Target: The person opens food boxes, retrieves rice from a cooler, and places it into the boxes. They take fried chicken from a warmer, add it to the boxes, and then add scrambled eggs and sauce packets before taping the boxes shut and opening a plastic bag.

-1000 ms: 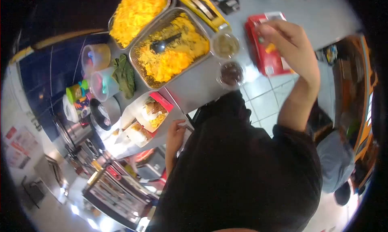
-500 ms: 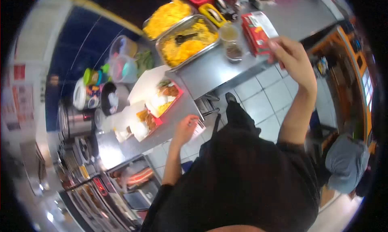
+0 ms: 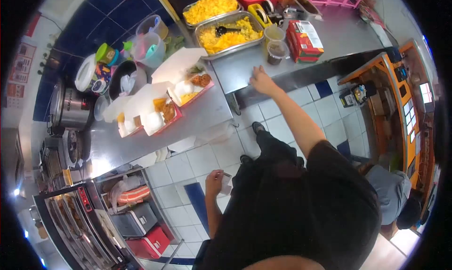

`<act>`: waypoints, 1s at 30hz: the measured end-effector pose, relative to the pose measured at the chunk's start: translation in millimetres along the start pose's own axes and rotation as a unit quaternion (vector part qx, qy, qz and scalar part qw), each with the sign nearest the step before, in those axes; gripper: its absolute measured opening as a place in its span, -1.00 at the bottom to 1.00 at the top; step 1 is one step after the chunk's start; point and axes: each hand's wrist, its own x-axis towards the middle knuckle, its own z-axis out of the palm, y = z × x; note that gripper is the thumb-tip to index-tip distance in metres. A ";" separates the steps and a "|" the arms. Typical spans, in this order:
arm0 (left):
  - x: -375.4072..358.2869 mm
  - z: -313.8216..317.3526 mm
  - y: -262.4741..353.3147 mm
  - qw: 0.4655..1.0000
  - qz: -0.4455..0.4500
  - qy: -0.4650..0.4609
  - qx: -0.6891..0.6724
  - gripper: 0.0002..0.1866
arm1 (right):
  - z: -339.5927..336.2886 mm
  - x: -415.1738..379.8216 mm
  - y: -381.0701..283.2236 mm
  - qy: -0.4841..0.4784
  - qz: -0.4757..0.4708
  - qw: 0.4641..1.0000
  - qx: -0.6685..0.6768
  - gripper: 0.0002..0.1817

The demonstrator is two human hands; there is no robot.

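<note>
My left hand (image 3: 214, 182) hangs low over the tiled floor, its fingers closed on a small whitish paper slip (image 3: 227, 183). My right hand (image 3: 263, 82) reaches over the near edge of the steel counter, its fingers apart and partly bent, with nothing visible in them. Closest to it is a lidded plastic tub of dark sauce (image 3: 277, 51), with a paler tub (image 3: 273, 33) behind. A red printed box (image 3: 305, 41) sits to their right. On the left counter stand open meal boxes, one with rice and browned meat (image 3: 192, 87), another (image 3: 157, 119) beside it.
Steel pans of yellow food (image 3: 228, 33) stand at the back, a black utensil in one. Plastic containers (image 3: 149, 50) and a steel cooker (image 3: 70, 105) line the left wall. A warming cabinet (image 3: 77, 227) is lower left. Another person in grey (image 3: 388, 192) is at right.
My right hand has moved left, away from the red box to the counter edge. My left hand, still with the slip, has lowered away from the meal boxes. The head view has shifted.
</note>
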 end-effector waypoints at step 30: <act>75.2 21.2 172.2 0.992 -0.046 0.102 -0.058 -0.81 | -25.6 139.9 38.2 0.030 0.121 0.991 -0.050 -0.53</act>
